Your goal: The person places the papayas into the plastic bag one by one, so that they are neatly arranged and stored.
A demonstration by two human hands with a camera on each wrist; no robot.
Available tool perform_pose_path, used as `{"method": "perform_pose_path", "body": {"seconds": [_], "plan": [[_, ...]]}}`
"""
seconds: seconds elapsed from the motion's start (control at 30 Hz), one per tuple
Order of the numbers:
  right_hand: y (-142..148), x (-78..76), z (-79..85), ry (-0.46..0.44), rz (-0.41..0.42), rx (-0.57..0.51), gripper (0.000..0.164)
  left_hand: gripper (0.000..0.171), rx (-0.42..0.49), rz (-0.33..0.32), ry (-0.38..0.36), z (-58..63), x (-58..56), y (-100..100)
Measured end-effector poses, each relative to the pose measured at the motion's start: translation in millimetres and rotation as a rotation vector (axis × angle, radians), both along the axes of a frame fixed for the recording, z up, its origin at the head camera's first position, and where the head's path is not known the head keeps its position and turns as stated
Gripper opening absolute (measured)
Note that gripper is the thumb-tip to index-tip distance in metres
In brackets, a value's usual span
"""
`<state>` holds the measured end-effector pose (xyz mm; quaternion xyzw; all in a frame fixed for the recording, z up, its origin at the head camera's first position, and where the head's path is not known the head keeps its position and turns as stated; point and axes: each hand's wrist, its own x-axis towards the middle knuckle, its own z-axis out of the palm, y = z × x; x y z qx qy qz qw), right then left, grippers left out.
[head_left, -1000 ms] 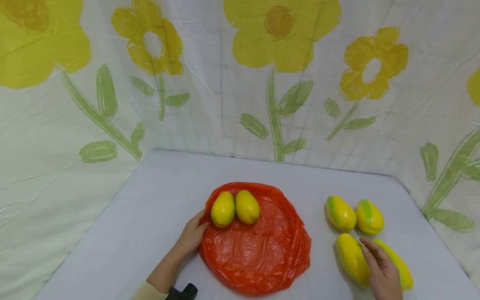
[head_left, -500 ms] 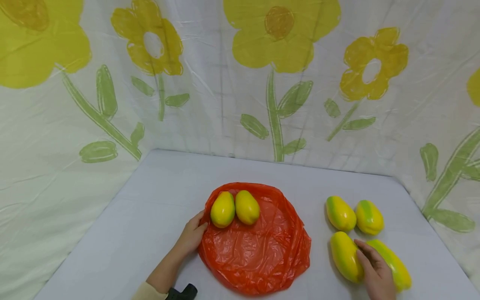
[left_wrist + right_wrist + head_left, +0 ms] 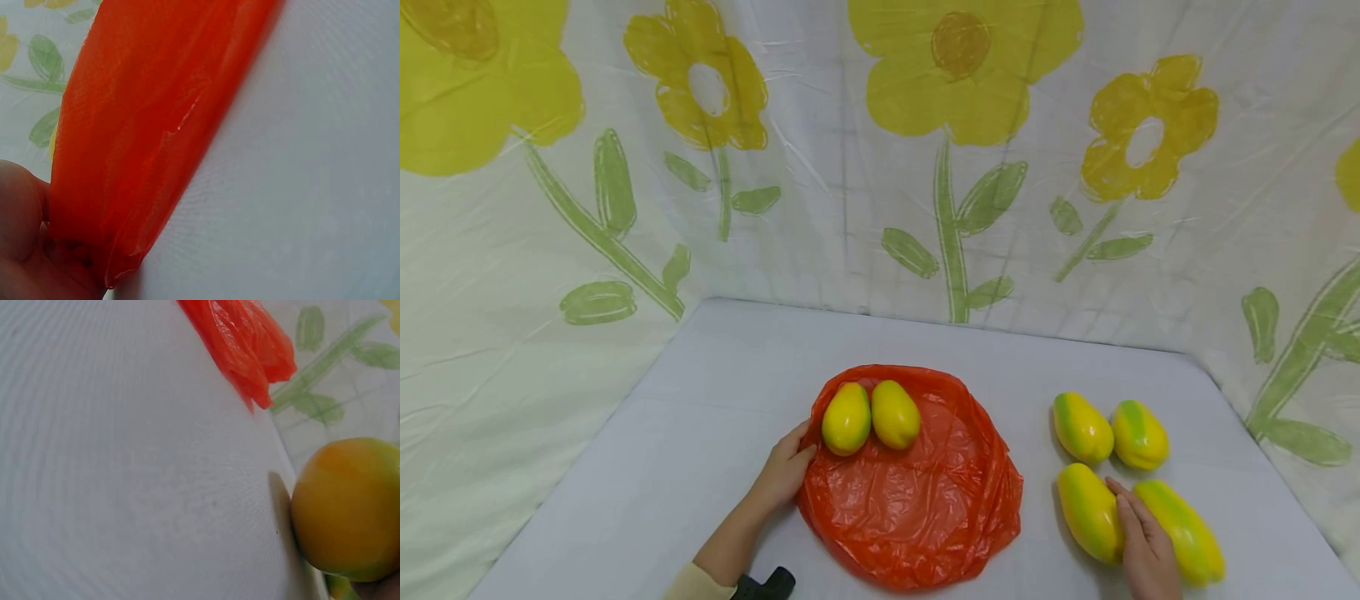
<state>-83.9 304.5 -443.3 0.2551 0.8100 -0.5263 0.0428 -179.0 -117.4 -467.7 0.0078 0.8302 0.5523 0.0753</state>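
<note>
Left hand (image 3: 786, 467): pinching rim of round-mouthed red plastic bag (image 3: 917, 517), mid-desk (image 3: 700, 417). Right hand (image 3: 1150, 546): touching glossy yellow-green oblong fruit (image 3: 1086, 517), toward desk's right edge; grip unclear. Advisable: thumb opposing fingers, rim held wide.

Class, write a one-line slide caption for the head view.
Left hand holding a red bag, two fruits inside; right hand gripping another fruit.

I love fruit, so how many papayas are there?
6: two papayas in the red plastic bag, two right of it, two nearer, beside the right hand. None appears hidden.
</note>
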Motion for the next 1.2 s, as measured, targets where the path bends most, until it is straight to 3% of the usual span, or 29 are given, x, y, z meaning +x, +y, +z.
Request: {"method": "perform_pose_path", "body": {"seconds": [0.27,0.6,1.2], "plan": [[2.7,-1.0,0.1,-0.034,0.071,-0.081,0.071,0.048,0.001,0.0,-0.002,0.4,1.0,0.8],[5.4,-8.9,-10.9,-0.046,-0.076,-0.222,0.071,0.049,-0.006,0.009,-0.005,1.1,1.4,0.2],[4.3,-9.2,-15.5,-0.022,-0.088,-0.296,0.066,0.048,0.005,0.005,0.002,0.3,1.9,0.1]]}}
